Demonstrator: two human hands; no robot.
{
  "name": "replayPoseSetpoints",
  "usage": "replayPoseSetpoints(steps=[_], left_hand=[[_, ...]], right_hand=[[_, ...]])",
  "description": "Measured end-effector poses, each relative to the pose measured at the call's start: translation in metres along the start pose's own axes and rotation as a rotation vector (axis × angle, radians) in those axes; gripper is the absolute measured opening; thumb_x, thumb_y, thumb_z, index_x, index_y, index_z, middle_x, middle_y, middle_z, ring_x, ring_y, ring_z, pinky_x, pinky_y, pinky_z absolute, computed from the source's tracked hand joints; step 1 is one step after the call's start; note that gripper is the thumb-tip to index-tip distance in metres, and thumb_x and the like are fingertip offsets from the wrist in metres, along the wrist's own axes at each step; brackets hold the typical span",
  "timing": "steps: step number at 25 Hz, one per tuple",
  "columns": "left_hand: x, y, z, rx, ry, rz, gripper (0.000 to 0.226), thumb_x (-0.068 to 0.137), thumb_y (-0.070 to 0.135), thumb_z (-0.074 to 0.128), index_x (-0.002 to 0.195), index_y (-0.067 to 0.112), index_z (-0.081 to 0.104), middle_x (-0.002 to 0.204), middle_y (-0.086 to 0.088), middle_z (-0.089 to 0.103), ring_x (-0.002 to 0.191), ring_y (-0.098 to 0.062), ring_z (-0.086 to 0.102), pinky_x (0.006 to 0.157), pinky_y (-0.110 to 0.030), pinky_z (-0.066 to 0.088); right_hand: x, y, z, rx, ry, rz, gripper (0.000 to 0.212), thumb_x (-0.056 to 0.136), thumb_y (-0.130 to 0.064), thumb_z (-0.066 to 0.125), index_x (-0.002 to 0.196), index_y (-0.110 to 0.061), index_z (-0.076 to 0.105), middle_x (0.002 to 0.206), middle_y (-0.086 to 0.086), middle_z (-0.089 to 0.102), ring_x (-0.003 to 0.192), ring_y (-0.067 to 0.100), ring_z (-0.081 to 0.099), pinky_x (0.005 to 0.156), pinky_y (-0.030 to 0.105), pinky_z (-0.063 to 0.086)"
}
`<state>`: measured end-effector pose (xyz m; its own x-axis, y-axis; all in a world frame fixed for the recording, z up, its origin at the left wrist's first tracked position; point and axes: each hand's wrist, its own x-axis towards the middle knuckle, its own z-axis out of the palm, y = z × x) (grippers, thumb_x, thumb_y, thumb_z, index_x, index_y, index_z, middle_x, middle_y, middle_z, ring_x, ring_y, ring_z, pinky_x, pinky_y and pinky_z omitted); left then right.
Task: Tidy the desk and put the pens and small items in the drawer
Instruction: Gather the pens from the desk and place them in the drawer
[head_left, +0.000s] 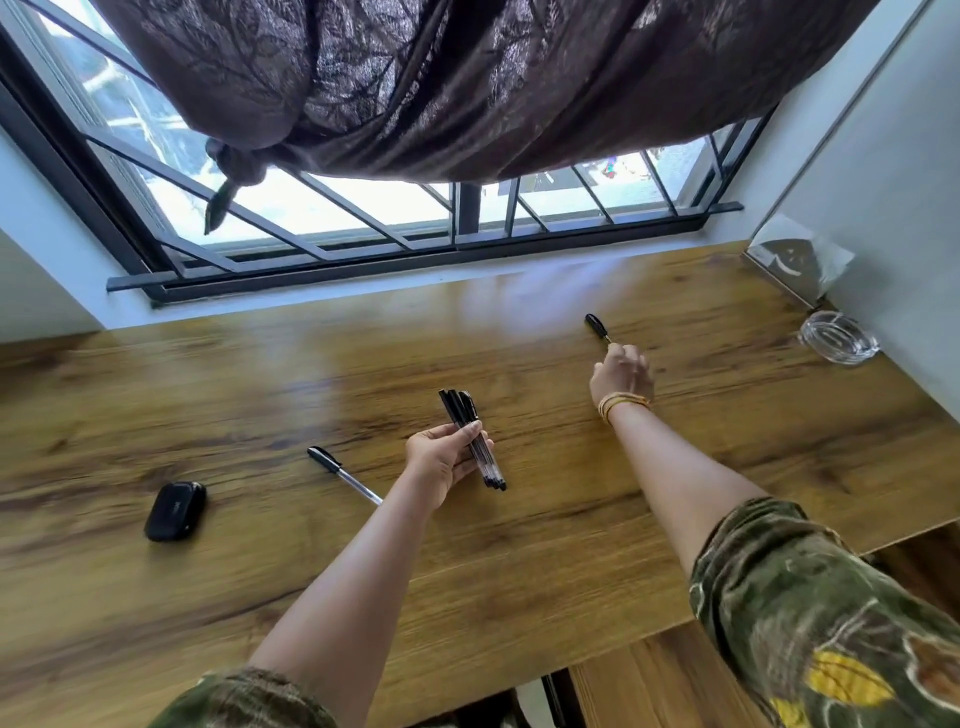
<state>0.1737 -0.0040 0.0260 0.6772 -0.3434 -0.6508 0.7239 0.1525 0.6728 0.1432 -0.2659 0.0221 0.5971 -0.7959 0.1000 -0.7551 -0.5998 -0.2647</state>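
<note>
My left hand (441, 460) grips a bundle of several black-capped pens (475, 441) a little above the middle of the wooden desk (519, 545). My right hand (622, 375) is stretched out to the far right, its fingers curled over the barrel of a single pen (596, 326); only that pen's black cap and a short gold part show beyond the fingertips. Another pen (340, 474), clear-barrelled with a black cap, lies on the desk left of my left hand. A small black case (175, 511) lies further left.
A glass ashtray (837, 336) stands at the desk's far right, with a crumpled clear plastic sheet (800, 257) behind it against the wall. A barred window (363, 228) and a knotted brown curtain (415, 93) are behind the desk. A lower wooden surface (649, 680) shows below the desk's front right edge.
</note>
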Motion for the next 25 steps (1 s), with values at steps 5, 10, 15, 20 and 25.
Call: replayPoseSetpoints(steps=[5,10,15,20,25], left_hand=[[0.0,-0.001,0.0,0.0,-0.005,0.001,0.042,0.078,0.002,0.075,0.115,-0.01,0.059,0.091,-0.024,0.071,0.075,-0.031,0.072,0.063,-0.037,0.061],[-0.007,0.002,0.001,0.023,-0.026,-0.009,0.044,0.078,0.003,0.076,0.117,-0.006,0.058,0.089,-0.02,0.072,0.072,-0.025,0.073,0.056,-0.033,0.059],[-0.02,-0.001,-0.013,0.038,-0.113,-0.034,0.034,0.082,0.006,0.072,0.112,-0.005,0.063,0.076,-0.013,0.074,0.064,-0.021,0.072,0.055,-0.03,0.059],[-0.037,0.01,-0.041,0.021,-0.139,-0.008,0.016,0.09,0.011,0.063,0.1,-0.001,0.062,0.074,-0.012,0.074,0.061,-0.02,0.071,0.051,-0.029,0.058],[-0.055,0.027,-0.077,0.009,-0.154,0.022,0.019,0.095,0.014,0.055,0.096,-0.004,0.062,0.083,-0.011,0.075,0.057,-0.02,0.069,0.05,-0.031,0.058]], right_hand=[[-0.037,-0.006,-0.01,0.259,0.052,0.041,0.028,0.079,0.005,0.052,0.1,-0.006,0.068,0.101,0.018,0.07,0.098,0.035,0.064,0.083,0.036,0.049],[-0.131,-0.033,-0.028,0.999,-0.35,0.279,0.022,0.08,0.002,0.069,0.101,-0.004,0.068,0.089,0.01,0.073,0.074,0.018,0.069,0.067,0.023,0.059],[-0.189,-0.061,-0.026,1.122,-0.41,0.198,0.016,0.082,0.003,0.068,0.097,-0.002,0.071,0.083,0.005,0.073,0.071,0.012,0.068,0.064,0.019,0.057],[-0.215,-0.081,-0.026,1.011,-0.381,0.024,0.016,0.083,0.0,0.066,0.096,-0.007,0.073,0.087,0.005,0.074,0.076,0.015,0.071,0.066,0.023,0.059],[-0.237,-0.111,-0.025,0.87,-0.404,-0.128,0.021,0.083,-0.005,0.065,0.101,-0.012,0.073,0.09,0.001,0.074,0.079,0.012,0.07,0.073,0.023,0.058]])
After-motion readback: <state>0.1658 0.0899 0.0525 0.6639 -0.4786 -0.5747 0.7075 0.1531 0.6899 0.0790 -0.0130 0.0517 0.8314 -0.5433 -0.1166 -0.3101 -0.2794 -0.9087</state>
